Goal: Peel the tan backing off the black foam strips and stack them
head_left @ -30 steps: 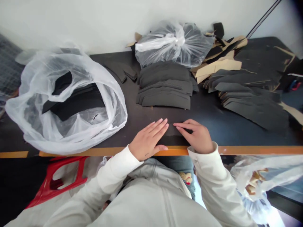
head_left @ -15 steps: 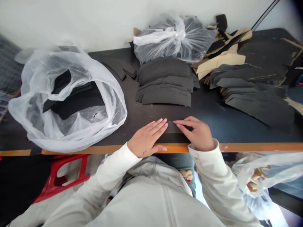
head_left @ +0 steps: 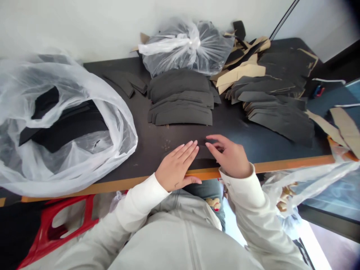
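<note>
A dark piece (head_left: 202,150) is being partly covered by the left grip (head_left: 177,165), its outline being lost against the tabletop (head_left: 149,146). The open plastic bag (head_left: 112,112) is being cut off at left.

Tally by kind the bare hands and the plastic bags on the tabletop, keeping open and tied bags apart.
Bare left hand plus bare right hand: 2
Open, translucent white plastic bag: 1
Tied, clear plastic bag: 1
Total: 4

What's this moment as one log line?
left hand: flat over black tabletop | right hand: thumb and forefinger parted | beyond: stacked curved dark-grey sheets
</note>
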Motion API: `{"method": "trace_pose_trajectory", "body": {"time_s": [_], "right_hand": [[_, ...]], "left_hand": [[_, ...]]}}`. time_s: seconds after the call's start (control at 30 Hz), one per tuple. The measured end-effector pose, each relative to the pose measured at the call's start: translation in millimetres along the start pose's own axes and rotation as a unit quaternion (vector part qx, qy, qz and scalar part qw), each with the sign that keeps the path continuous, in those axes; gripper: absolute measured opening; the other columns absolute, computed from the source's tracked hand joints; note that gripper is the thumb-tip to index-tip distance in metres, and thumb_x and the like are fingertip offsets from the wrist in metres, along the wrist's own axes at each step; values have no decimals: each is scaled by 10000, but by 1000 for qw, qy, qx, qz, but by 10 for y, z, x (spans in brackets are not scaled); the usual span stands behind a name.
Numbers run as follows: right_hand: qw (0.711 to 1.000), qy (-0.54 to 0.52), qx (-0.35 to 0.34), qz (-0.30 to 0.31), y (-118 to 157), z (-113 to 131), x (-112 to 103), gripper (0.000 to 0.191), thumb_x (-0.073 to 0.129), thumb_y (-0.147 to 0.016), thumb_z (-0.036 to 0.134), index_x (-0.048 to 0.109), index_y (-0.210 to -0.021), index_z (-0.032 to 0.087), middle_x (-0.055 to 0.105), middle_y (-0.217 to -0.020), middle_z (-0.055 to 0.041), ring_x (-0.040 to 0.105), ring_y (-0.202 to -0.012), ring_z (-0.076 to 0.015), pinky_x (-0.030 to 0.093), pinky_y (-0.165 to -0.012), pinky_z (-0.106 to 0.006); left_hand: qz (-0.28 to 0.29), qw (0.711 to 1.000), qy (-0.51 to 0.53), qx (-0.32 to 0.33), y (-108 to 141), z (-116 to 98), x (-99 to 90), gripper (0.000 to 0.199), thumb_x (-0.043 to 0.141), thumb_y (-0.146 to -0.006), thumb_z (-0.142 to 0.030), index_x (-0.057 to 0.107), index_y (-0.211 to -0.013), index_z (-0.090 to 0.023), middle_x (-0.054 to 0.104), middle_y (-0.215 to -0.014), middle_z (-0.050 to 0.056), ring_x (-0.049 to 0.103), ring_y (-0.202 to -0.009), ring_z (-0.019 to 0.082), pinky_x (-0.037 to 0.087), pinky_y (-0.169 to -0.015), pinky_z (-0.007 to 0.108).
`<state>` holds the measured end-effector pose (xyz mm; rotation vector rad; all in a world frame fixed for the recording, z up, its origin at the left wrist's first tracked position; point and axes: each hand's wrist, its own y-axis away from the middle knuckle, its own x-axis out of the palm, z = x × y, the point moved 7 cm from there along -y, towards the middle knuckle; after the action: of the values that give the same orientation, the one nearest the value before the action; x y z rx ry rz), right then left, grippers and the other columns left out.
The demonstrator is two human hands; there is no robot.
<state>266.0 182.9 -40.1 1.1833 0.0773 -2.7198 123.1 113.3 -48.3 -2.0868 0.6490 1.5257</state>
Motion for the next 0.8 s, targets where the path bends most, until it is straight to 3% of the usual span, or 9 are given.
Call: {"method": "trace_pose_trajectory", "body": {"time_s": [0.13,0.27,0.47,0.8], "right_hand": [[995,83,-5,-53,155,119,-111,234,577,-866,408,714,-899,222,743,-771,-28,677,-661,-182,456,-611,-277],[972,198,1,-125,241,147,-303,295,561,-880,464,715,-829,218,726,-881,-54,635,-660,-170,374,-555,-282],[989,141,41,-19,220,-154,-320,312,588,-841,515,642,-702,241,646,-628,21,548,-525,-123,347,-516,-245],[990,124,58,-16,225,-269,-206,308,540,-859,474,602,-685,227,625,-622,18,526,-533,-122,336,-525,-238]], "left_hand": [[-2,1000,9,11,12,6,18,1008,303,-833,-777,268,-1480,-5,253,-1567,185,192,-1476,267,176,-1208,403],[-6,1000,15,13,15,7,2,1014,311,-826,-784,270,-1481,-11,260,-1566,180,200,-1475,266,180,-1207,402],[-9,1000,9,17,18,-6,7,977,332,-842,-766,254,-1496,-44,255,-1576,144,207,-1473,259,161,-1210,393],[-10,1000,8,18,9,-1,-2,932,356,-860,-740,264,-1497,-65,278,-1570,136,227,-1467,260,169,-1206,396]]}}
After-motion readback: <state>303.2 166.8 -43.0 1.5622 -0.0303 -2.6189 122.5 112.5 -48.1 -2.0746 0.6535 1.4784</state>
